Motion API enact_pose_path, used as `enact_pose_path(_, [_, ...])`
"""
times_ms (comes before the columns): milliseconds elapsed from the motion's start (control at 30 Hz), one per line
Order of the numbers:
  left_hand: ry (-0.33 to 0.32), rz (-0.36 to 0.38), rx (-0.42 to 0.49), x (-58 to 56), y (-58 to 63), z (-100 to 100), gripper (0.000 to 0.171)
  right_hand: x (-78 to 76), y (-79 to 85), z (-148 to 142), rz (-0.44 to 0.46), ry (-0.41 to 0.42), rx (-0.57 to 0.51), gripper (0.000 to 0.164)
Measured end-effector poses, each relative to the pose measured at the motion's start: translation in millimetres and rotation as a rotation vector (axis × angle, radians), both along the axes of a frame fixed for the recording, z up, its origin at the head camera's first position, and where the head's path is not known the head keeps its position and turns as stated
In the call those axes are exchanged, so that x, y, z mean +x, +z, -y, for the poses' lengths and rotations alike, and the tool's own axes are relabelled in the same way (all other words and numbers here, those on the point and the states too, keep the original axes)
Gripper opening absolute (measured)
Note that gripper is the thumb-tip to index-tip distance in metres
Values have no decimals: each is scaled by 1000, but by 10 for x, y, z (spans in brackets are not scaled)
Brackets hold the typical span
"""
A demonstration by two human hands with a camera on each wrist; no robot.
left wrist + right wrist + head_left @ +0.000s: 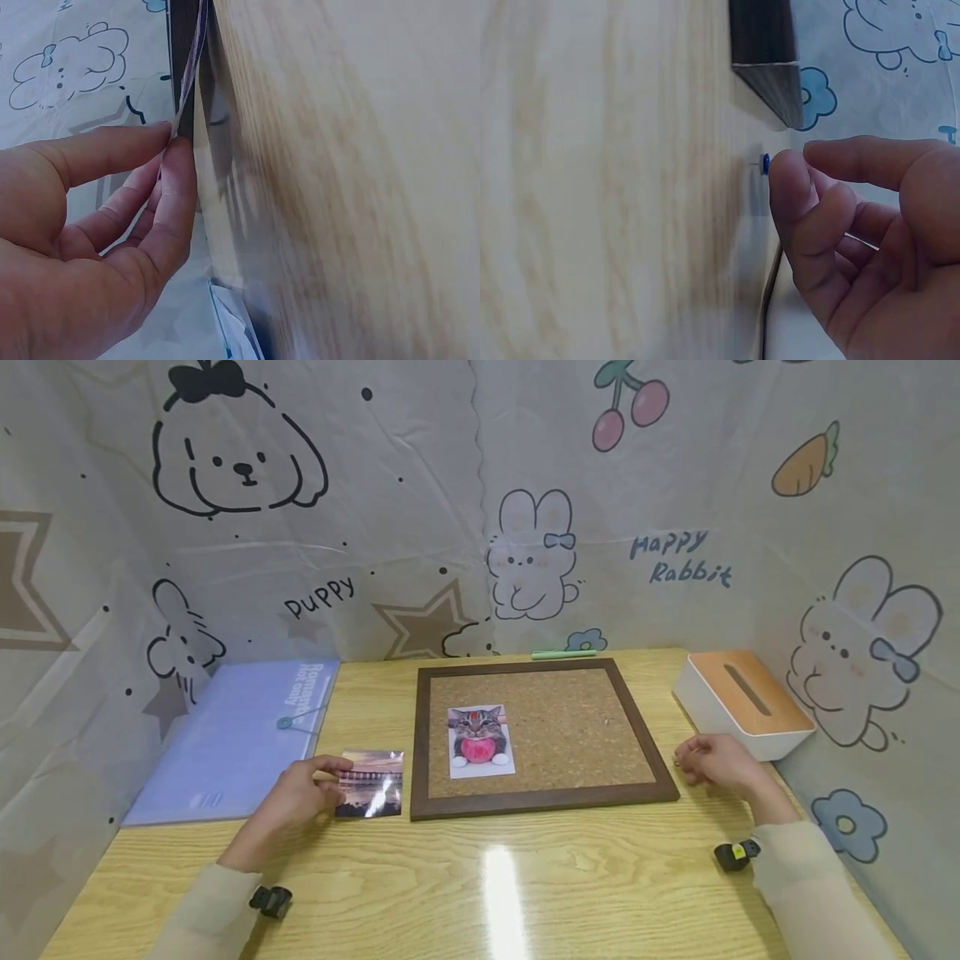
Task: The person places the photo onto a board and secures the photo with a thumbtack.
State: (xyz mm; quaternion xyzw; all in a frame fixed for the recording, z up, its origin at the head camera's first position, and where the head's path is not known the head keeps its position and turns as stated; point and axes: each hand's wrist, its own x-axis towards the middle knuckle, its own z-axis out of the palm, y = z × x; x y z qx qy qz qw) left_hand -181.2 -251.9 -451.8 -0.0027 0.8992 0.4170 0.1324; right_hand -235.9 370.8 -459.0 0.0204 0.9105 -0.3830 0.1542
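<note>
My left hand [303, 789] pinches the left edge of a glossy photo [370, 785] of a sunset sky, left of the corkboard [570, 727]. The left wrist view shows this photo [196, 56] edge-on between thumb and fingertips, close over the table. My right hand [716, 764] is beyond the board's lower right corner. Its thumb and index finger pinch a small blue push pin [765, 163], whose needle points away from the fingertips. A photo of a cat with a pink heart [482, 741] lies on the left half of the corkboard.
A translucent blue document folder [232, 735] lies at the left. At the right stands a white box with a slotted wooden lid [750, 693]. A green pen [564, 654] lies behind the board. Printed cloth hangs around the table's back and sides.
</note>
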Motion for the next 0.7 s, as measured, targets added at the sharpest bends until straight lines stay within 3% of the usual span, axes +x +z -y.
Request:
enact_pose_path(433, [19,-5,156,-29,62,48,51,-9,-37,13,-21,29,101,16])
enact_pose_path(700, [35,-2,224,-81,150,35,51,-47,61,87,-65,60,118,17])
